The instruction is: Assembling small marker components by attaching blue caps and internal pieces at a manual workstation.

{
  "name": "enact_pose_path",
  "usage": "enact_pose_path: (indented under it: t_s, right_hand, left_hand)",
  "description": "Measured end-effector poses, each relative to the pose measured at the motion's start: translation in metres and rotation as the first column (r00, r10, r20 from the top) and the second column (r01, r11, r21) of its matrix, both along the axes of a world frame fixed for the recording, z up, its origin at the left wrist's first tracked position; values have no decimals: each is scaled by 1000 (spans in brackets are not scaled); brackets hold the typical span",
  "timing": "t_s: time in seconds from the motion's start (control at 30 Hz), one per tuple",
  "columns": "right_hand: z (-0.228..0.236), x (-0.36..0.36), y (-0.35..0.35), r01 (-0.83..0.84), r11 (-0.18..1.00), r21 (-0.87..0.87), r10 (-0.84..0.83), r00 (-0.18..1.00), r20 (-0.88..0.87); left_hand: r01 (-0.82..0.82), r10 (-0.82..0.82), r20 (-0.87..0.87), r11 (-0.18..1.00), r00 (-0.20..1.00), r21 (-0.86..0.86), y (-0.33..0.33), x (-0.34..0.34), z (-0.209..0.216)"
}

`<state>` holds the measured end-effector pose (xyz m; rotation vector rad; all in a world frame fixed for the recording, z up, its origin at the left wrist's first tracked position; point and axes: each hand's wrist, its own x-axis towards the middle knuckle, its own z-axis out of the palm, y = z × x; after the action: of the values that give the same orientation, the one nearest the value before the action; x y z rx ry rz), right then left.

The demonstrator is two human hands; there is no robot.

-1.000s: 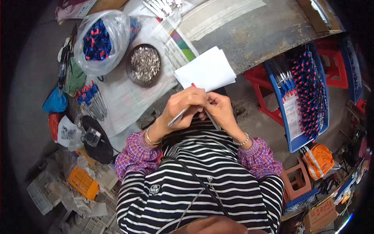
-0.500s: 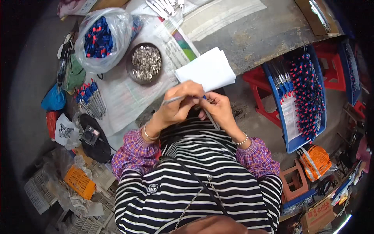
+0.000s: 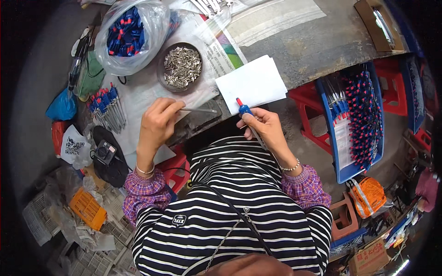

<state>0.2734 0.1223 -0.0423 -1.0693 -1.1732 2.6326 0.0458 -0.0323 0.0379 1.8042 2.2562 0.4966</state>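
Left hand (image 3: 160, 120) pinches a rod (image 3: 202, 110), free end toward three o'clock. Beyond it, right hand (image 3: 269, 129) grips the pen (image 3: 245, 110), red tip (image 3: 238, 101) toward eleven o'clock. Advisable: steady pen grip, rod well clear of that tip.

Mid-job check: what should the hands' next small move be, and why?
Probably ease the left hand, with the thin grey metal rod in its grip, toward the round dark bowl of small silver metal pieces. The bowl lies just beyond that hand, and the right hand alone supports the blue, red-tipped slender piece, leaving the left free to move.
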Motion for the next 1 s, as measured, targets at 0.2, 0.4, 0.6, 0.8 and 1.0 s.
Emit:
enact_pose_path:
  t_s: [0.2, 0.4, 0.6, 0.8, 1.0]
  right_hand:
    - [23, 0, -2, -35, 998, 51, 33, 999, 39]
    - [29, -3, -5, -105, 994, 7, 105, 993, 60]
    - [29, -10, -25, -255, 965, 60, 254, 967, 18]
    - [37, -12, -20, -358, 933, -13, 359, 933, 35]
    - [32, -9, -22, -427, 902, -61, 428, 904, 6]
  left_hand:
    - [-101, 101, -72, 995, 992, -5, -17, -13, -17]
    - [-53, 70, -145, 992, 987, 115, -15, -11, -12]
    - [185, -232, 406, 971, 884, 152, 14, 47, -5]
    - [300, -297, 470, 951, 831, 72, 10, 53, -19]
    - [347, -366, 575, 926, 732, 149, 6, 54, -27]
